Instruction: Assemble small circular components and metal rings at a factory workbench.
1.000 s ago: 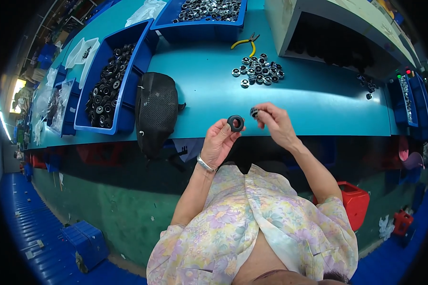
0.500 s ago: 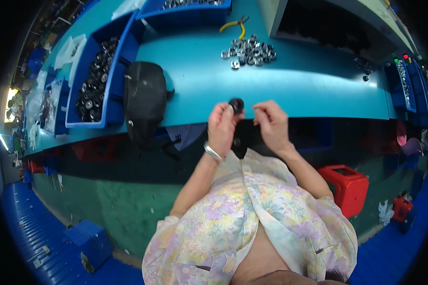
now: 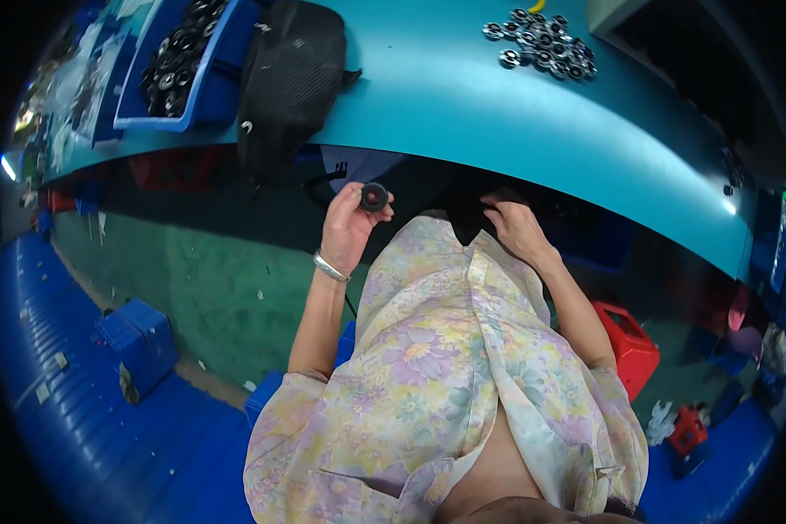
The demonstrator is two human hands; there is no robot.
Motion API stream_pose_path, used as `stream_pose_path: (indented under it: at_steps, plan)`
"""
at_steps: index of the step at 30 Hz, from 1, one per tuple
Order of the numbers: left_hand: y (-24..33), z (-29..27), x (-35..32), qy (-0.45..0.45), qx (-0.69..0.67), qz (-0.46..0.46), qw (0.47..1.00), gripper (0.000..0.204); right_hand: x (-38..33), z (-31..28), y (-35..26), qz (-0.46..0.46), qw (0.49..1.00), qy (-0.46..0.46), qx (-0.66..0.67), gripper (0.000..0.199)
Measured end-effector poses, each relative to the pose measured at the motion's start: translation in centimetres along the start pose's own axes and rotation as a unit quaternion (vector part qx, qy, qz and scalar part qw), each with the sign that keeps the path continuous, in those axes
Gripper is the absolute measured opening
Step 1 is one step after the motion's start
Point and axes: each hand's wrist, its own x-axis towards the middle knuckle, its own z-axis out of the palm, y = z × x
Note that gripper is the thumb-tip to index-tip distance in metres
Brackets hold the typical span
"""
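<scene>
My left hand [image 3: 348,229] pinches a small black round part [image 3: 374,197] with a raised rim and a dark reddish centre. It is held up just short of the table's front edge, to the left of my lap. My right hand [image 3: 517,229] is over the dark gap at my lap, with its fingers curled together. What those fingers hold, if anything, is lost in the shadow. On the teal table [image 3: 463,105], a cluster of shiny metal and black round parts [image 3: 546,42] lies at the far side.
A black bag [image 3: 293,79] leans over the table's front edge. Left of it stands a blue bin [image 3: 153,122] full of black round parts. A red stool [image 3: 630,349] is by my right side. Under the table is a blue container [image 3: 598,240].
My left hand has moved left and away from my right, still holding the black part. My right hand has dropped toward my lap. The view has tilted down, toward my lap.
</scene>
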Motion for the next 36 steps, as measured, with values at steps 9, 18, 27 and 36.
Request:
stream_pose_path:
  at_steps: [9, 18, 27, 36]
  plan:
    - [-6.4, -2.0, -4.4, 0.09, 0.167, -0.113, 0.975, 0.025, -1.4, 0.1, -0.7, 0.039, 0.997, -0.069, -0.004, 0.021]
    - [-6.8, 1.3, -4.8, -0.067, 0.428, 0.002, 0.901, 0.03, -4.7, 0.7, -1.3, 0.033, 0.996, -0.073, -0.041, 0.019]
    - [-6.6, 5.2, -5.2, -0.174, 0.439, -0.009, 0.882, 0.029, -8.1, -0.5, -2.1, 0.065, 0.994, -0.044, -0.072, 0.02]
    - [-8.1, 7.7, -6.6, -0.253, 0.453, -0.053, 0.853, 0.03, -12.1, -0.4, -0.8, 0.066, 0.995, 0.014, -0.076, 0.022]
